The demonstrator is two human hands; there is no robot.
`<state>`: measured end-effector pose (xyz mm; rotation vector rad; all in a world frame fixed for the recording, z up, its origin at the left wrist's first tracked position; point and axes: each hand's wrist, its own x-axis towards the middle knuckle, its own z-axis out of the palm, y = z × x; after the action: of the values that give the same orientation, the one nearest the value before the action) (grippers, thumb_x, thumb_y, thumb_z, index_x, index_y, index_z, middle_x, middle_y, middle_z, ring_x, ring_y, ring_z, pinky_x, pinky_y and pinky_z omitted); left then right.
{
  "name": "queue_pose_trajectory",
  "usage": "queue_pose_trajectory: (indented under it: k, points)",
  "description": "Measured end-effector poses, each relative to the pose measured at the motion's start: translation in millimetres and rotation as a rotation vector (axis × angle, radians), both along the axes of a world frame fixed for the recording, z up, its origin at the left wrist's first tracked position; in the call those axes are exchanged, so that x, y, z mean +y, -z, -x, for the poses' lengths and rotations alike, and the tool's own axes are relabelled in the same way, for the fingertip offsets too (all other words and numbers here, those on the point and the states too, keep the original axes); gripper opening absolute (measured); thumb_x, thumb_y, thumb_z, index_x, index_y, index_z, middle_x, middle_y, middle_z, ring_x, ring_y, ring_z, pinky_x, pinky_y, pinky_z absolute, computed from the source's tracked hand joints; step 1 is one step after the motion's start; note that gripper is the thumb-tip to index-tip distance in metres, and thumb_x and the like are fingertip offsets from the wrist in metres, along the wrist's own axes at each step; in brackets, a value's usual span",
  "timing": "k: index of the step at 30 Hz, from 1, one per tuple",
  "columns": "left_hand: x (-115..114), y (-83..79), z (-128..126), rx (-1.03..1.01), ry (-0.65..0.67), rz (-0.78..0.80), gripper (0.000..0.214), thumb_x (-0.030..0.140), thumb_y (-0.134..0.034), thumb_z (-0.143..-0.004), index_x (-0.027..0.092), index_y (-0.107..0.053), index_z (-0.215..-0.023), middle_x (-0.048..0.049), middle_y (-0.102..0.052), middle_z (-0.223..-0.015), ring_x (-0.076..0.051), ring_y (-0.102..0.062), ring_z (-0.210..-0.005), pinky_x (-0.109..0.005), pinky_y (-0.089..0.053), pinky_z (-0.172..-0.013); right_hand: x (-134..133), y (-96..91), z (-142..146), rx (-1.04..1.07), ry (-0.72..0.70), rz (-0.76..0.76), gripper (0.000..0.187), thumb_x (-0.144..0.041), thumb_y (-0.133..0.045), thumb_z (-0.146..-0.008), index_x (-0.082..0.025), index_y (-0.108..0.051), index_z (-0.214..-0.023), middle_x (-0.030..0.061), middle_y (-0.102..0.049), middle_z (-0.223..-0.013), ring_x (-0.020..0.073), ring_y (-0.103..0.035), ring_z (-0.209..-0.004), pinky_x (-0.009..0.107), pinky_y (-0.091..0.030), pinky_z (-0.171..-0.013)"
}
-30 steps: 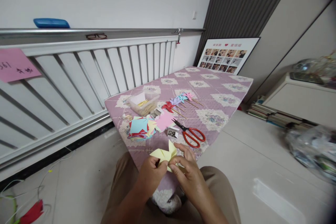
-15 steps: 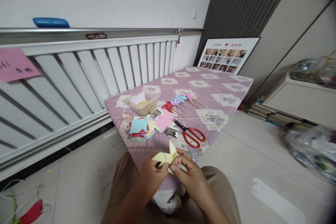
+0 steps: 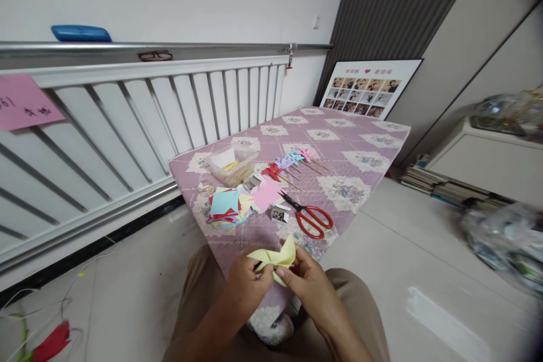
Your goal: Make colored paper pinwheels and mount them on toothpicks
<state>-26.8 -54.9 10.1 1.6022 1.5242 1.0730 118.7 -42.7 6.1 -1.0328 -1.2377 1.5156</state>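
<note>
A pale yellow paper pinwheel (image 3: 275, 257) is held between both hands, low over the near corner of the table. My left hand (image 3: 250, 277) is closed on its left side, thumb near the centre. My right hand (image 3: 303, 271) pinches it from the right, with the thumb close to the middle and the fingers behind. Something small and dark shows at the pinwheel's centre, too small to make out. Just beyond the hands are a small box of metal pins (image 3: 280, 214) and red-handled scissors (image 3: 311, 220), their blades pointing away to the left.
Stacked coloured paper squares (image 3: 224, 202) and a pink sheet (image 3: 266, 193) lie on the flowered tablecloth (image 3: 343, 192). Behind them stands a plastic tub (image 3: 233, 165) holding sticks. Several finished pinwheels on sticks (image 3: 274, 171) lie farther back. A white radiator (image 3: 178, 107) runs along the left.
The yellow pinwheel has turned, its upper blade leaning farther right. My right fingers have shifted slightly behind it, while the left hand has hardly moved.
</note>
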Motion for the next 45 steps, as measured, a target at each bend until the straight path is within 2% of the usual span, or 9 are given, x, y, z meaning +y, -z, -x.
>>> queue_pose_trajectory:
  k: [3, 7, 13, 20, 26, 33, 40, 42, 45]
  points:
    - [0.2, 0.9, 0.1, 0.019, -0.006, -0.010, 0.021, 0.012, -0.050, -0.072, 0.015, -0.070, -0.077, -0.0027, -0.070, -0.075, -0.015, -0.062, -0.071, -0.023, -0.045, -0.068, -1.3, -5.4, -0.6, -0.011, -0.077, 0.025, 0.026, -0.038, -0.072, -0.073, -0.019, -0.070, -0.092, 0.0040, -0.073, -0.087, 0.0220, -0.063, -0.082, 0.034, -0.046, -0.080]
    - [0.1, 2.5, 0.0, 0.036, -0.027, 0.019, 0.018, 0.013, -0.049, -0.073, 0.014, -0.066, -0.070, -0.0021, -0.066, -0.068, -0.013, -0.059, -0.064, -0.021, -0.043, -0.061, -1.9, -7.0, -0.7, 0.010, -0.042, 0.068, 0.029, -0.042, -0.076, -0.068, -0.019, -0.074, -0.086, 0.0031, -0.074, -0.080, 0.0207, -0.062, -0.073, 0.033, -0.046, -0.073]
    - [-0.5, 1.7, -0.3, 0.026, -0.021, 0.009, 0.017, 0.013, -0.049, -0.072, 0.014, -0.065, -0.075, -0.0037, -0.067, -0.073, -0.015, -0.060, -0.069, -0.023, -0.043, -0.064, -1.5, -3.8, -1.1, 0.045, -0.035, 0.117, 0.031, -0.042, -0.079, -0.065, -0.018, -0.075, -0.084, 0.0008, -0.072, -0.072, 0.0152, -0.056, -0.062, 0.027, -0.042, -0.062]
    - [-2.4, -6.3, -1.4, 0.068, -0.022, 0.009, 0.014, 0.013, -0.048, -0.071, 0.014, -0.063, -0.070, -0.0032, -0.064, -0.068, -0.014, -0.057, -0.066, -0.023, -0.041, -0.062, -3.0, -6.3, -2.1, 0.064, -0.048, 0.140, 0.028, -0.040, -0.078, -0.066, -0.019, -0.075, -0.084, 0.0015, -0.073, -0.075, 0.0161, -0.058, -0.065, 0.028, -0.044, -0.065]
    - [-3.0, -13.2, -2.4, 0.061, -0.007, 0.071, 0.017, 0.013, -0.048, -0.070, 0.014, -0.065, -0.075, -0.0045, -0.068, -0.072, -0.016, -0.059, -0.067, -0.024, -0.042, -0.063, -2.9, -5.5, -3.4, 0.093, -0.071, 0.167, 0.029, -0.039, -0.079, -0.065, -0.019, -0.076, -0.085, 0.0027, -0.075, -0.078, 0.0168, -0.061, -0.066, 0.028, -0.045, -0.065]
    - [-5.0, -9.2, -2.3, 0.157, -0.019, -0.011, 0.018, 0.010, -0.047, -0.069, 0.017, -0.063, -0.075, -0.0024, -0.066, -0.073, -0.015, -0.059, -0.068, -0.024, -0.041, -0.063, -2.4, -4.2, -2.7, 0.130, -0.072, 0.195, 0.029, -0.038, -0.080, -0.063, -0.019, -0.076, -0.084, 0.0019, -0.075, -0.076, 0.0165, -0.061, -0.064, 0.028, -0.045, -0.064]
    - [-7.0, -6.2, -2.4, 0.257, 0.007, -0.103, 0.021, 0.009, -0.048, -0.068, 0.018, -0.063, -0.080, -0.0048, -0.066, -0.082, -0.018, -0.060, -0.082, -0.027, -0.043, -0.074, -2.4, -0.7, -2.2, 0.152, -0.082, 0.196, 0.028, -0.038, -0.080, -0.065, -0.019, -0.075, -0.086, 0.0026, -0.075, -0.077, 0.0177, -0.063, -0.067, 0.030, -0.046, -0.068]
    - [-6.8, -7.8, -3.0, 0.246, 0.007, -0.094, 0.022, 0.009, -0.048, -0.068, 0.018, -0.063, -0.080, -0.0046, -0.066, -0.082, -0.018, -0.060, -0.081, -0.027, -0.043, -0.074, -2.5, 0.8, -2.4, 0.173, -0.091, 0.198, 0.027, -0.037, -0.079, -0.066, -0.019, -0.075, -0.086, 0.0023, -0.075, -0.077, 0.0170, -0.063, -0.066, 0.029, -0.045, -0.069]
    - [-4.9, -12.4, -3.8, 0.160, -0.009, 0.009, 0.020, 0.010, -0.047, -0.068, 0.017, -0.063, -0.077, -0.0033, -0.066, -0.075, -0.016, -0.059, -0.071, -0.025, -0.043, -0.067, -2.0, 2.3, -2.7, 0.182, -0.091, 0.207, 0.028, -0.038, -0.079, -0.066, -0.018, -0.075, -0.086, 0.0029, -0.075, -0.078, 0.0165, -0.062, -0.065, 0.029, -0.044, -0.067]
